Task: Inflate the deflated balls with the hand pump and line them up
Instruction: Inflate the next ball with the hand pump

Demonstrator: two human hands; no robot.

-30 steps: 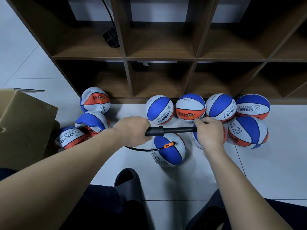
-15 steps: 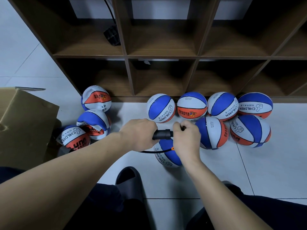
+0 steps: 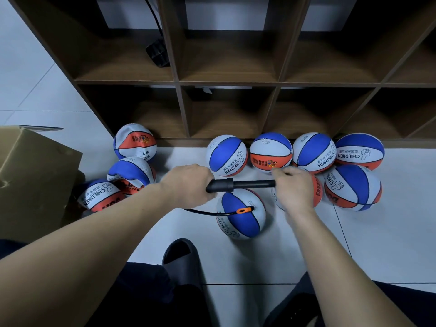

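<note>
The hand pump point(image 3: 238, 185) lies level above the floor, its long axis running straight across from one hand to the other, barrel end to the left and rod to the right. The left hand point(image 3: 188, 186) is wrapped tight round the thick barrel, fingers curled under it; the right hand point(image 3: 295, 190) is curled round the handle at the far end of the rod, with a fair length of rod showing between the two. So the next stroke, I'd judge, runs along that one line: the right hand driving in toward the left, which only has to brace. From under the left hand a thin black hose point(image 3: 203, 212) loops down to an orange needle fitting point(image 3: 244, 210) set into the ball being filled point(image 3: 240, 214), which sits on the tile directly beneath the pump. Behind it a row of round balls point(image 3: 271, 153) rests against the foot of the wooden shelving point(image 3: 179, 102). Off to the left, crumpled flat balls point(image 3: 131, 173) lie beside a cardboard box point(image 3: 35, 175).
</note>
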